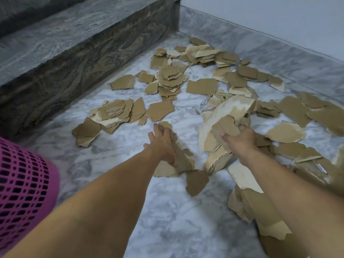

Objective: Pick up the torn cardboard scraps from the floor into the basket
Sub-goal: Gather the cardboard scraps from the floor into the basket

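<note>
Cardboard scraps [202, 86]: brown, ragged, flat, strewn.
Right hand [240, 139]: fingers curled round a scrap bundle [223, 118].
Left hand [163, 144]: fingers straight, pressing a scrap pile [183, 161].
Floor [167, 211]: veined grey-white marble.
Basket [24, 181]: pink plastic lattice.

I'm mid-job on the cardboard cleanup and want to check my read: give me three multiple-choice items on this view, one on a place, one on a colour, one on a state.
1. Where is the basket?
A. far right, by the wall
B. lower left edge of view
C. on the step

2. What colour is the basket?
A. pink
B. green
C. white

3. What is the right hand doing?
A. hanging idle
B. pressing flat on bare floor
C. holding a bundle of scraps

Answers:
1 B, its mesh wall shows at the lower left.
2 A, the mesh is pink.
3 C, its thumb and fingers curl round several torn pieces in one grip, while the left hand lies on a floor scrap.
</note>
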`<action>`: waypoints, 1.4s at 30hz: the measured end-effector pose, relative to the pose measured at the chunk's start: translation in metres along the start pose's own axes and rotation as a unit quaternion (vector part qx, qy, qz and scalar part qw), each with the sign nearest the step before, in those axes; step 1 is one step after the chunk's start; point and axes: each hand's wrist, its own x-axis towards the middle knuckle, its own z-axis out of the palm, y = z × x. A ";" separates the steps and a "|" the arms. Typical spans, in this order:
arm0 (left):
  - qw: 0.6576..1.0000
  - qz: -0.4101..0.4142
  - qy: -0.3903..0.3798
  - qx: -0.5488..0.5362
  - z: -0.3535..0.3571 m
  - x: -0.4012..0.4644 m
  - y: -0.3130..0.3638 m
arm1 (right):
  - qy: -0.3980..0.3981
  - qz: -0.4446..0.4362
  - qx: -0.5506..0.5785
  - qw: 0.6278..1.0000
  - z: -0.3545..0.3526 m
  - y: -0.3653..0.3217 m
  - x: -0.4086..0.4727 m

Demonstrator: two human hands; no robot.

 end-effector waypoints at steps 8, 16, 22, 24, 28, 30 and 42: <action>0.993 0.097 -0.021 0.063 -0.010 0.005 0.000 | -0.017 0.026 0.015 0.999 0.009 0.014 0.000; 0.996 0.075 0.044 0.012 -0.008 0.001 -0.005 | -0.018 0.033 0.019 0.999 0.008 0.018 0.000; 0.977 0.123 0.165 0.057 0.002 -0.011 -0.002 | -0.011 0.015 -0.001 1.000 0.009 0.019 -0.002; 0.962 0.152 0.216 0.066 0.010 -0.021 -0.004 | -0.013 0.013 -0.004 1.000 0.009 0.018 -0.004; 0.944 0.218 0.245 0.048 0.028 -0.038 -0.012 | -0.015 0.011 -0.002 1.000 0.007 0.017 -0.006; 0.944 0.214 0.250 0.016 0.029 -0.038 -0.013 | -0.013 0.013 -0.001 1.000 0.007 0.017 -0.005; 0.972 0.212 0.084 0.053 0.011 -0.012 -0.004 | -0.044 -0.030 -0.070 0.996 0.008 0.014 -0.003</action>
